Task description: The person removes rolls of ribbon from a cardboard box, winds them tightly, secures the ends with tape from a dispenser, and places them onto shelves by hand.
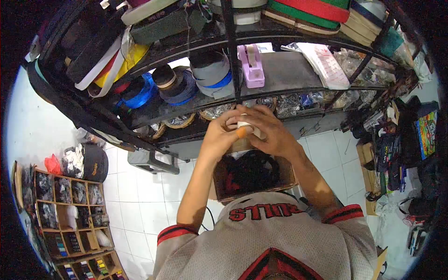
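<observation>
My left hand (218,132) and my right hand (274,134) meet in front of the shelf, fingers curled around a small white object (244,123). It looks rounded, but the fingers cover most of it and its kind is unclear. A small orange patch (241,133) shows at my left thumb; whether it is on the thumb or on the object, I cannot tell. Just beyond the hands, on the shelf board, stands a purple tape dispenser (254,77). Below them is an open cardboard box (288,176) with dark material inside.
A black shelf rack (280,95) holds rolls of webbing (212,72), blue ribbon rolls (142,91) and plastic packets (326,65). A grey stool (151,161) stands on the tiled floor. At lower left is a compartment cabinet (77,205); bags (387,158) hang at right.
</observation>
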Demonstrator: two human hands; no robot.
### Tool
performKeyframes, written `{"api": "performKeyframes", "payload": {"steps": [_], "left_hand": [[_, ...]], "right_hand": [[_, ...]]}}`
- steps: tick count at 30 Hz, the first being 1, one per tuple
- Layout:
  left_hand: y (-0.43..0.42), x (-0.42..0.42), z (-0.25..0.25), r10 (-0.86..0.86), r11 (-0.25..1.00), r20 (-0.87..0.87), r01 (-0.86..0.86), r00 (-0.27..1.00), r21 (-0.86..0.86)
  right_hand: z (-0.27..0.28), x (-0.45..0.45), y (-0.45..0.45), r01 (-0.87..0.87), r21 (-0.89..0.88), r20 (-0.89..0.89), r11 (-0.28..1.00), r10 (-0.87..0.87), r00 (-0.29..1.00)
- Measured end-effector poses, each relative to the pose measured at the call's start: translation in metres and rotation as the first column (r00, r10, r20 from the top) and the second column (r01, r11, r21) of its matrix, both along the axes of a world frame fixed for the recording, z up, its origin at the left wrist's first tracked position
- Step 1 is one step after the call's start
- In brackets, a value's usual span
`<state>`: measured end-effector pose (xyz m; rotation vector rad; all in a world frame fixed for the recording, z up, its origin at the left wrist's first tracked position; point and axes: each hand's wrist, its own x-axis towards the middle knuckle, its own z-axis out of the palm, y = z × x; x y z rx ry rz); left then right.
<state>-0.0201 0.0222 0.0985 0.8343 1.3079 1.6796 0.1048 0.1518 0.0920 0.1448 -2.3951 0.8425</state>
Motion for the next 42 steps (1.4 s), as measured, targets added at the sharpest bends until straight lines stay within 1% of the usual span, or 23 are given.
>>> {"api": "performKeyframes", "payload": {"steps": [1,2,4,5,8,9,12,14,16,19,20,21,22,24,25,28,32,33,36,37,40,41,42], "left_hand": [[-0.002,-0.005,0.000,0.003,0.998,-0.136,-0.012,0.991,-0.062],[-0.003,-0.006,0.002,0.013,0.998,-0.146,-0.022,0.989,-0.065],[-0.007,-0.004,0.013,0.030,0.997,-0.164,-0.041,0.986,-0.070],[-0.005,-0.004,0.003,0.111,0.994,-0.091,-0.111,0.990,0.001],[-0.004,0.005,0.007,0.273,0.959,0.175,-0.282,0.946,0.027],[-0.002,0.006,0.000,0.278,0.950,0.194,-0.299,0.941,0.089],[0.002,0.015,-0.007,0.261,0.919,0.431,-0.360,0.863,0.163],[-0.001,0.016,-0.007,0.232,0.943,0.425,-0.309,0.875,0.122],[0.005,0.029,-0.004,0.259,0.933,0.396,-0.334,0.881,0.132],[-0.011,0.009,-0.006,0.177,0.981,0.357,-0.195,0.917,0.016],[-0.013,0.005,-0.006,0.146,0.989,0.345,-0.147,0.927,-0.025],[-0.011,0.010,0.006,0.196,0.976,0.298,-0.214,0.934,0.029],[-0.011,0.006,0.006,0.154,0.988,0.181,-0.156,0.971,-0.007],[-0.015,-0.012,0.008,0.046,0.994,-0.054,-0.051,0.997,-0.100],[-0.015,-0.016,0.012,0.027,0.991,-0.081,-0.037,0.996,-0.130],[-0.006,-0.009,0.007,0.192,0.981,0.017,-0.193,0.981,0.021],[0.016,0.009,-0.015,0.365,0.879,0.252,-0.421,0.896,0.224],[0.018,0.022,-0.005,0.381,0.886,0.263,-0.431,0.886,0.170],[0.026,0.019,-0.010,0.333,0.916,0.212,-0.369,0.919,0.160],[0.020,0.021,0.004,0.257,0.960,0.214,-0.274,0.943,0.056],[0.011,0.005,0.004,0.096,0.994,0.056,-0.093,0.994,-0.052],[0.008,-0.001,0.007,0.095,0.995,0.095,-0.092,0.991,-0.036],[0.005,-0.008,0.009,0.092,0.996,0.136,-0.089,0.987,-0.023]], "right_hand": [[0.005,0.000,0.001,-0.033,0.037,-0.001,0.999,0.033,0.999],[0.008,-0.001,0.002,-0.066,0.072,0.001,0.995,0.066,0.998],[-0.009,-0.009,0.000,-0.016,-0.034,-0.122,0.999,0.012,0.992],[-0.017,-0.013,-0.002,0.004,-0.089,-0.180,0.996,-0.020,0.984],[-0.001,-0.010,-0.027,0.202,-0.370,0.007,0.907,-0.214,0.977],[-0.003,-0.013,-0.034,0.274,-0.383,-0.032,0.882,-0.309,0.951],[-0.007,-0.018,-0.040,0.303,-0.302,-0.112,0.904,-0.349,0.930],[-0.005,-0.019,-0.043,0.315,-0.244,-0.105,0.917,-0.348,0.932],[-0.005,-0.020,-0.044,0.333,-0.195,-0.122,0.923,-0.359,0.925],[-0.007,-0.019,-0.029,0.283,-0.140,-0.089,0.949,-0.297,0.951],[-0.006,-0.019,-0.023,0.199,-0.111,-0.107,0.974,-0.210,0.972],[-0.005,-0.019,-0.018,0.114,-0.080,-0.123,0.990,-0.123,0.985],[-0.004,-0.019,-0.014,0.027,-0.049,-0.135,0.998,-0.034,0.990],[0.007,-0.017,-0.010,-0.019,-0.034,-0.079,0.999,0.016,0.997],[0.010,-0.016,-0.009,-0.042,-0.027,-0.050,0.999,0.041,0.998],[0.002,-0.017,-0.012,0.112,-0.261,0.016,0.959,-0.112,0.994],[-0.005,-0.026,-0.037,0.269,-0.355,-0.099,0.895,-0.322,0.942],[-0.007,-0.029,-0.046,0.300,-0.390,-0.082,0.871,-0.357,0.930],[-0.016,-0.036,-0.038,0.331,-0.318,-0.193,0.888,-0.403,0.895],[-0.014,-0.031,-0.034,0.271,-0.410,-0.089,0.871,-0.334,0.939],[-0.010,-0.023,-0.012,0.310,-0.258,0.004,0.915,-0.320,0.947],[-0.004,-0.018,-0.004,0.243,-0.252,0.125,0.937,-0.218,0.968],[-0.005,-0.018,0.001,0.168,-0.170,0.101,0.971,-0.152,0.983]]}}
